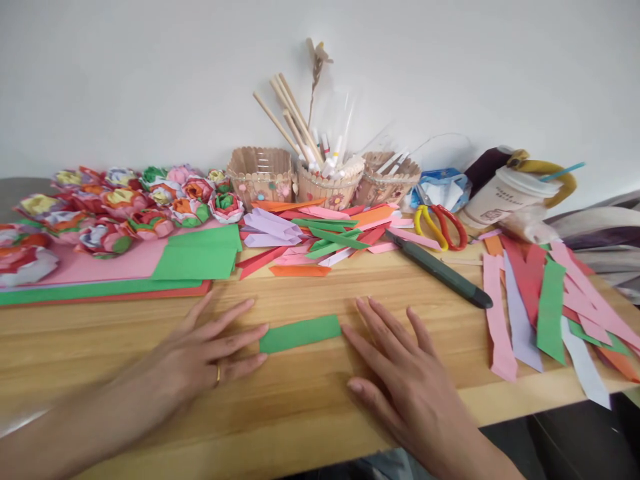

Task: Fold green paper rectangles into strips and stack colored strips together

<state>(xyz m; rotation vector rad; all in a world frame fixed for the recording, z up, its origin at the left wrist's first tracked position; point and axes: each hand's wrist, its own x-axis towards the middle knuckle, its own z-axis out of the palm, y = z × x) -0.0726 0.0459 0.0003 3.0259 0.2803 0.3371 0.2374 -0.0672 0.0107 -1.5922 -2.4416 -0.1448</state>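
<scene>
A small green paper strip (pixel 301 333) lies on the wooden table (pixel 300 407) between my hands. My left hand (pixel 213 350), with a gold ring, has its fingers spread, and the fingertips reach the strip's left end. On the other side my right hand (pixel 400 373) rests with fingers stretched out, the index fingertip at or very near the strip's right end. Neither hand grips anything. Beyond the strip is a heap of folded paper strips (pixel 330 235) in green, pink, lilac, orange and red. A dark green utility knife (pixel 440 270) lies behind my right hand.
Folded paper flowers (pixel 127 200) sit on stacked coloured sheets (pixel 197 253) at left. Three decorated baskets (pixel 263 177) line the wall, some holding sticks and pens. Scissors (pixel 440 227), a lidded cup (pixel 507 197) and loose paper cuttings (pixel 550 313) are at right, some overhanging the edge.
</scene>
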